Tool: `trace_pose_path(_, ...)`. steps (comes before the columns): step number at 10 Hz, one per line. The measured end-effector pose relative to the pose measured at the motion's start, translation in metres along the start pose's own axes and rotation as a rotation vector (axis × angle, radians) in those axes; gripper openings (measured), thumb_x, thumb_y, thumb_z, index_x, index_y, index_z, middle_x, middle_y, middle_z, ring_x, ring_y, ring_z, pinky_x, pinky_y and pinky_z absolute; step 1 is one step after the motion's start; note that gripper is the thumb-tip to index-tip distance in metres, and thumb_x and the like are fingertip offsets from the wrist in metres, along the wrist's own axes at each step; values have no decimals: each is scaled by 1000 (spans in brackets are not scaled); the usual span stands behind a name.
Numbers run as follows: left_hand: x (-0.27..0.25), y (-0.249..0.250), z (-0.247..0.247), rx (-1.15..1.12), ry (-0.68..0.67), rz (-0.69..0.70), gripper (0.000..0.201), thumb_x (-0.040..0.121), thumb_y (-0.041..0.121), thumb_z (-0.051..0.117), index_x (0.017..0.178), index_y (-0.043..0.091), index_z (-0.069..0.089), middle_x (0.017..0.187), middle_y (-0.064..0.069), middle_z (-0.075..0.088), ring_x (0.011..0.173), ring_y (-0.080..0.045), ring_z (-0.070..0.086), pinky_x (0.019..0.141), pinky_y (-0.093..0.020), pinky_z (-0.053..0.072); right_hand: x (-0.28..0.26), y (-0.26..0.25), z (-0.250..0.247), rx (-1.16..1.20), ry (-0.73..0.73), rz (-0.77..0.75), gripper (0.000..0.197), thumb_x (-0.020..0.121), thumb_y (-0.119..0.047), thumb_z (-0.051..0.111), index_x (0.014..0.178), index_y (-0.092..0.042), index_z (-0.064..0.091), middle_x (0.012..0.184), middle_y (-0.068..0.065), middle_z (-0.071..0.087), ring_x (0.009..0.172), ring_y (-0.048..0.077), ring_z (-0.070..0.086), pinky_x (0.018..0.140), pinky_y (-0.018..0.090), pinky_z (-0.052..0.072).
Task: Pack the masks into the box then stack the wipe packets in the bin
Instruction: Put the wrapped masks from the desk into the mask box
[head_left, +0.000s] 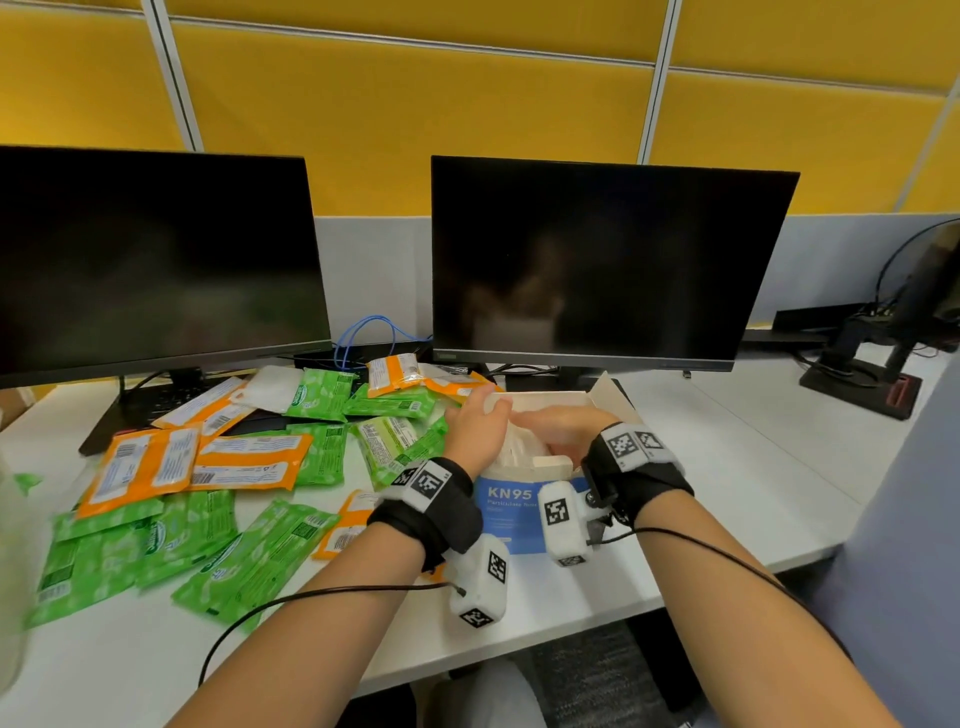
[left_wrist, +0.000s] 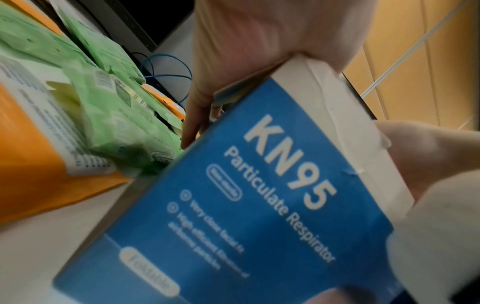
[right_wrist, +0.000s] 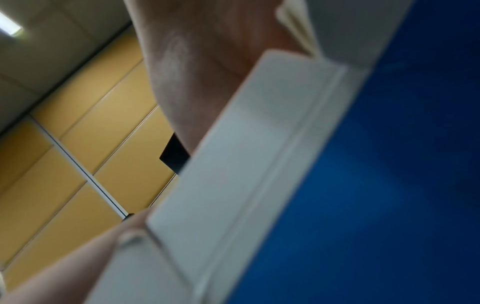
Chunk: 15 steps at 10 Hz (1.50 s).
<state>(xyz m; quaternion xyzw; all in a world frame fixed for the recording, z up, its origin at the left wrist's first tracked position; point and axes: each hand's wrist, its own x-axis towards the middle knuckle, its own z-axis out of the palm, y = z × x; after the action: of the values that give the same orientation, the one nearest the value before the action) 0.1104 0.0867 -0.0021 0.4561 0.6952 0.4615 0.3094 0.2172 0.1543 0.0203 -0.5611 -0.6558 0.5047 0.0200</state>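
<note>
Reaching into the open top of a blue and white mask box (head_left: 511, 506), both hands sit close together at the near middle of the white desk (head_left: 727, 467). The left hand (head_left: 478, 423) lies over the box's left rim; from the left wrist view its palm rests on that top edge with the fingers (left_wrist: 193, 121) running down the far side of the box, loosely bent. The right hand (head_left: 563, 426) is inside the opening, pressing down on white masks (head_left: 519, 449) that fill the box; whether its fingers pinch anything I cannot tell, since they are hidden by the hand itself. The box's lid flap (head_left: 605, 397) stands open on the far right side, and a small side flap (right_wrist: 233, 144) shows close in the right wrist view.

Left of the box, green wipe packets (head_left: 260, 556) and orange wipe packets (head_left: 249, 465) lie scattered and overlapping across the desk, some touching the box's left side. Behind them stand two dark monitors, the left monitor (head_left: 156, 260) and the right monitor (head_left: 608, 265), with a blue cable (head_left: 363, 332) looped between them.
</note>
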Motion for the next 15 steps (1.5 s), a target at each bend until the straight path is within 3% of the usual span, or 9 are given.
trace_pose_path(2,-1,3,-8,-70,-76,-16,43,99,37,39,141,30,40,152,-9,25,136,-27,32,110,-38,28,-37,-20,2,-209,217,-44,63,94,-56,40,136,-10,44,134,13,52,119,29,53,98,38,45)
trace_pose_path(4,12,11,-68,24,-100,66,49,104,35,24,143,9,37,149,-9,37,137,-24,35,112,-37,26,-44,-70,18,-436,504,-420,32,89,-38,56,97,-8,63,102,12,61,109,30,59,78,29,44)
trace_pose_path(7,52,-60,-184,415,139,-110,36,101,19,34,114,-5,55,124,-25,55,116,-38,50,95,-39,39,5,-155,135,-164,418,-689,27,84,-22,56,107,-16,68,110,7,69,105,24,62,93,36,50)
trace_pose_path(9,81,-118,-236,428,265,-315,50,98,26,46,139,-1,39,146,-20,39,134,-35,38,107,-36,32,69,-153,189,-299,262,-472,48,85,-19,55,132,-10,51,133,15,54,122,32,50,101,38,42)
trace_pose_path(11,116,-136,-243,136,246,-377,48,97,17,48,141,0,38,144,-21,41,133,-36,40,101,-32,38,112,-128,184,-289,427,-9,75,85,-34,59,147,-10,24,156,25,6,144,43,3,116,53,10)
trace_pose_path(12,133,-143,-244,-29,262,-379,50,94,18,54,139,0,41,144,-21,42,132,-37,42,87,-28,38,134,-117,175,-161,526,97,81,83,-29,60,149,-8,20,155,26,12,144,41,9,118,48,10)
trace_pose_path(13,136,-140,-242,-157,300,-396,53,97,13,48,144,-4,31,150,-19,34,139,-33,34,101,-27,33,156,-109,167,-39,516,-88,65,69,-29,57,129,-4,49,126,18,58,121,37,51,104,47,40)
trace_pose_path(14,142,-144,-244,-313,349,-367,52,99,10,44,146,-2,27,154,-19,28,142,-29,28,114,-30,22,151,-107,163,20,485,-180,42,85,-15,55,126,-6,49,112,16,61,112,36,57,91,37,45)
trace_pose_path(15,147,-152,-243,-325,349,-370,46,91,18,57,133,0,50,140,-20,49,129,-33,48,106,-39,43,152,-107,161,-167,527,-149,22,87,-21,55,104,-6,55,104,14,59,113,35,57,90,35,46)
